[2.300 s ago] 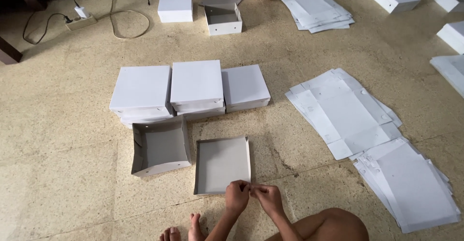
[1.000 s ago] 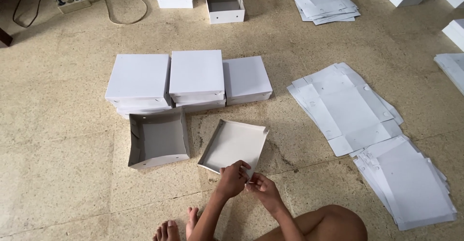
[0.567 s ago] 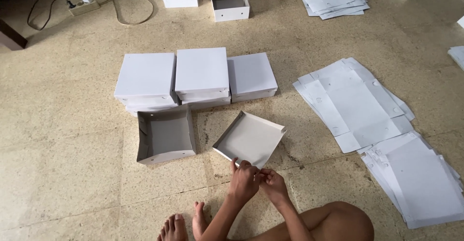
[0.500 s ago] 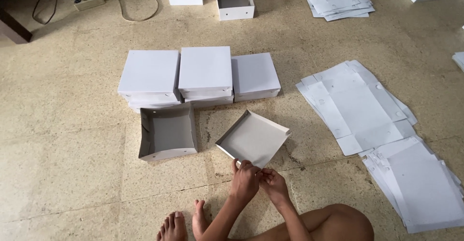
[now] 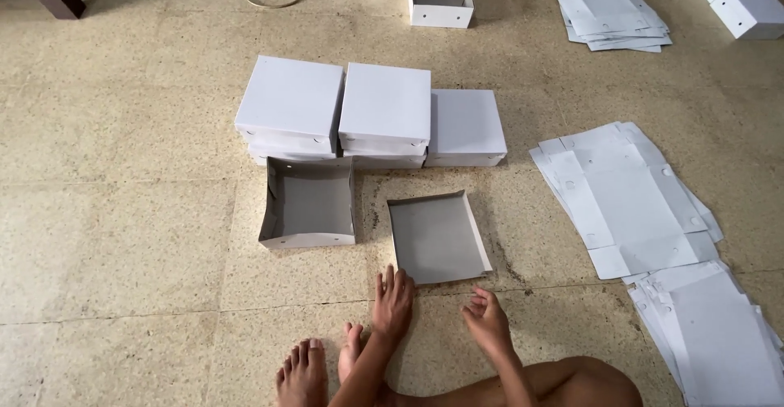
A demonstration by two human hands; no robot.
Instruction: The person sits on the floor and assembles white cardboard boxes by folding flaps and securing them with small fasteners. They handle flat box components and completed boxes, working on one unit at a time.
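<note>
Your left hand (image 5: 394,299) lies flat on the floor, fingers spread, fingertips at the near left corner of the shallow grey-lined box lid (image 5: 438,236), centre frame. Your right hand (image 5: 487,320) hovers loosely open just below the lid's near right corner, holding nothing. Open box base (image 5: 308,204) sits left of lid. Closed white boxes (image 5: 384,113) stacked above. Flat cardboard blanks (image 5: 629,195) at right.

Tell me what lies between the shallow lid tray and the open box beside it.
Nothing: in the head view, only bare speckled floor separates the shallow lid tray from the open box. They sit apart, not touching.
</note>
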